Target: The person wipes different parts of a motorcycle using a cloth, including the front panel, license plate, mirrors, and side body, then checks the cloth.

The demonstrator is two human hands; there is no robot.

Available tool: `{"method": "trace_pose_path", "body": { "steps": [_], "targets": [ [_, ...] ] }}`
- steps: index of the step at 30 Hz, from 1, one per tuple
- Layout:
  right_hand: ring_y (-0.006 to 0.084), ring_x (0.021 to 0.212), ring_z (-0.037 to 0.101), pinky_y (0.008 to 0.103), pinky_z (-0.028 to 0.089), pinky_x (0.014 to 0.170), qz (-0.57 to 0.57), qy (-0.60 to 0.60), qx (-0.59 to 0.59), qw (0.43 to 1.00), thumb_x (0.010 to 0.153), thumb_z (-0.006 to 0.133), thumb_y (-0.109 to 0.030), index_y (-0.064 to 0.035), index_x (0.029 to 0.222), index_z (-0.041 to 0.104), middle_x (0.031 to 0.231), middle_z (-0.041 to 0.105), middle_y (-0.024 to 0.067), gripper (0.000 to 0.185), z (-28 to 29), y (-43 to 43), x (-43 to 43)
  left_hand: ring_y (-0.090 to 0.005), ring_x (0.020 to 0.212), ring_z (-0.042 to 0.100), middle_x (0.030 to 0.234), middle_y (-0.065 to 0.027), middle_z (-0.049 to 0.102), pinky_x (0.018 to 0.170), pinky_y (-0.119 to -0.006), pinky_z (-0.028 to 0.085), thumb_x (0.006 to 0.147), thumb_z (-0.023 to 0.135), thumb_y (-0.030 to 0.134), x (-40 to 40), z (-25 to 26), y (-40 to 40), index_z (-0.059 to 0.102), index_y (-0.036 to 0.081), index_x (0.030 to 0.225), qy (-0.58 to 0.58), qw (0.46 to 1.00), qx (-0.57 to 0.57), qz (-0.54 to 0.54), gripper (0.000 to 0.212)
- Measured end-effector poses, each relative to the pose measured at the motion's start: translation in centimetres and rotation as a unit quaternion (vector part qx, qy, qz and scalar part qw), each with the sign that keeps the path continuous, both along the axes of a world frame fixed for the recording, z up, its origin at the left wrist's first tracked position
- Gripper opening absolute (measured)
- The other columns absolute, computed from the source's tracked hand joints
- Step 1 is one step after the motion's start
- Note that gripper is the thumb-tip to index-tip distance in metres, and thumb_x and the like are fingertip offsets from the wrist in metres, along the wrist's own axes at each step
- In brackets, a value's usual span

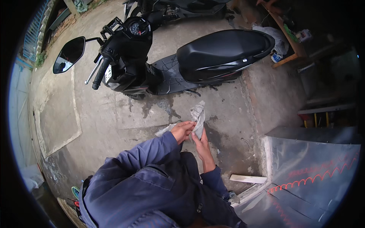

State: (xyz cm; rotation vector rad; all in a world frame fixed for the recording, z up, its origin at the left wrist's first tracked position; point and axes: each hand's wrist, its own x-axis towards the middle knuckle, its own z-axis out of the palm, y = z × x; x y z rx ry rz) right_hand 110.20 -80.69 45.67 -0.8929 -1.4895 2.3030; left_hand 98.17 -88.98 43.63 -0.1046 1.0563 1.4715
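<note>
My left hand (pixel 182 131) reaches in from the left, its fingers pinched against a crumpled grey-white cloth (pixel 198 114). The same cloth lies in my right hand (pixel 202 144), whose thumb presses on its lower part; the upper end sticks up past the fingers. Another piece of pale cloth (pixel 165 130) shows just left of my left wrist; whether it joins the held cloth cannot be told. Beyond both hands stands a black motor scooter (pixel 171 74), with its handlebar grip (pixel 101 73) and mirror (pixel 69 55) to the left and its long seat (pixel 225 47) to the right. Neither hand touches it.
A second dark motorcycle (pixel 196 8) stands behind the scooter. At the right are a wooden-edged bench (pixel 296 48), a metal sheet surface (pixel 308 159) with an orange coiled hose (pixel 308 181), and a wooden board (pixel 248 179) on the concrete floor (pixel 137 116), which has damp patches.
</note>
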Motion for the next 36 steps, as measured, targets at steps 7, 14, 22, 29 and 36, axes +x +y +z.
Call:
{"method": "trace_pose_path", "body": {
  "steps": [7,14,22,29,36],
  "targets": [
    [0.0160,0.119,0.052,0.0315,0.042,0.097,-0.051,-0.164,-0.123,0.978,0.102,0.052,-0.022,-0.0083,0.143,0.042,0.132,0.054,0.0068,0.045,-2.3,11.0,-6.2,-0.0163,0.088,0.068,0.107,-0.0093,0.071,0.075,-0.029,0.053,0.099,0.058,0.020,-7.5,1.1,-0.2,0.064,0.001,0.117,0.265,0.956,-0.077,0.096,0.027],
    [0.0398,0.118,0.049,0.0448,0.039,0.099,-0.138,-0.170,0.447,0.867,0.097,0.051,-0.016,-0.0064,0.140,0.042,0.127,0.049,0.0223,0.044,-11.8,26.9,-27.8,-0.0139,0.090,0.061,0.097,-0.0092,0.067,0.085,-0.027,0.048,0.099,0.057,0.012,-16.6,8.2,-18.3,0.063,-0.002,0.106,0.638,0.445,-0.403,0.482,0.017],
    [0.0376,0.121,0.055,0.0432,0.043,0.103,0.486,-0.260,0.281,0.786,0.087,0.052,-0.013,-0.0138,0.128,0.057,0.127,0.061,0.0206,0.042,-27.7,17.9,-29.4,-0.0216,0.116,0.059,0.116,-0.0154,0.068,0.098,-0.038,0.042,0.102,0.039,0.053,-23.3,7.5,-26.7,0.063,0.000,0.121,0.464,0.598,-0.562,0.334,0.062],
    [0.0366,0.132,0.037,0.0433,0.031,0.109,0.534,-0.142,0.383,0.741,0.089,0.062,-0.040,-0.0121,0.119,0.066,0.135,0.049,0.0195,0.042,-18.2,21.3,-23.3,-0.0185,0.101,0.066,0.096,-0.0078,0.075,0.085,-0.040,0.044,0.099,0.029,0.054,-18.8,5.2,-15.1,0.070,0.007,0.102,0.383,0.687,-0.448,0.424,0.063],
    [0.0139,0.106,0.062,0.0280,0.044,0.096,0.392,-0.004,-0.072,0.917,0.098,0.056,-0.025,-0.0040,0.116,0.064,0.112,0.067,0.0029,0.029,-3.8,23.0,-32.3,-0.0169,0.090,0.064,0.096,-0.0060,0.073,0.078,-0.030,0.044,0.105,0.034,0.039,-9.5,2.9,-4.4,0.071,0.003,0.101,0.398,0.748,-0.331,0.415,0.052]
  ]
}}
